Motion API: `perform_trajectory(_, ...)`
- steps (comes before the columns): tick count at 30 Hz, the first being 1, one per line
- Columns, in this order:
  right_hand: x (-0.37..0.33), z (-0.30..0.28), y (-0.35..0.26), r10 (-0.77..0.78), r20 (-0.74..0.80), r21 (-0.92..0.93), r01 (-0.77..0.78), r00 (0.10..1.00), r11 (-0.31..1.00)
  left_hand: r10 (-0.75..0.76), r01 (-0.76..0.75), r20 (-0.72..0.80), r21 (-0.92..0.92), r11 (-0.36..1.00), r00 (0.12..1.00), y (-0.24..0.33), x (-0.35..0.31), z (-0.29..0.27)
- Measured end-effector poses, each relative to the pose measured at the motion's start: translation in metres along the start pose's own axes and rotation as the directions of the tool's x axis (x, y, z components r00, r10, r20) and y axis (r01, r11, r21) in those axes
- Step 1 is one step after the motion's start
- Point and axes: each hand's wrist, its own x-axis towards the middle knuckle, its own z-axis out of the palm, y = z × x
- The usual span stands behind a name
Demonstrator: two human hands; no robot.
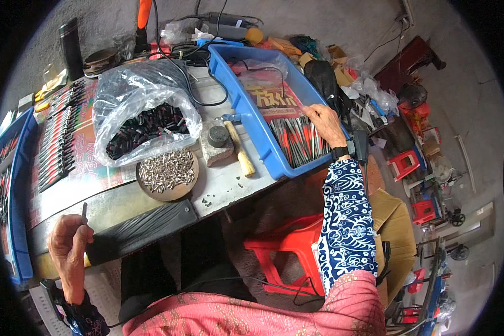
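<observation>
The left hand (70,243), at eight o'clock, pinches a slim dark piece (84,210) between its fingers: likely light, stiff, best held by its sides. The right hand's (323,124) finger closure, at two o'clock, cannot be told.

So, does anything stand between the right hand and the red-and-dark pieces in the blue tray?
Nothing visible: the right hand reaches over the right wall of the blue tray, beside the red-and-dark pieces.
</observation>
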Motion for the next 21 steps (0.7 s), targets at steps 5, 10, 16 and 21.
perform_trajectory(5,-0.002,0.006,0.003,-0.046,-0.126,-0.059,0.038,0.991,0.998,-0.041,0.041,-0.034,0.001,0.999,0.999,-0.001,-0.002,0.001)
perform_trajectory(10,0.002,0.005,0.006,-0.035,-0.194,-0.028,0.03,0.98,0.999,-0.006,0.006,-0.01,0.0,1.0,1.0,-0.003,-0.001,0.002)
perform_trajectory(16,0.01,0.0,0.0,0.04,-0.119,0.124,-0.025,0.992,0.992,-0.017,0.017,-0.014,-0.016,1.0,1.0,-0.004,-0.002,0.003)
perform_trajectory(21,0.011,-0.004,-0.002,0.106,-0.098,0.064,-0.1,0.99,0.993,-0.026,0.026,-0.005,0.01,1.0,1.0,-0.005,-0.003,0.002)
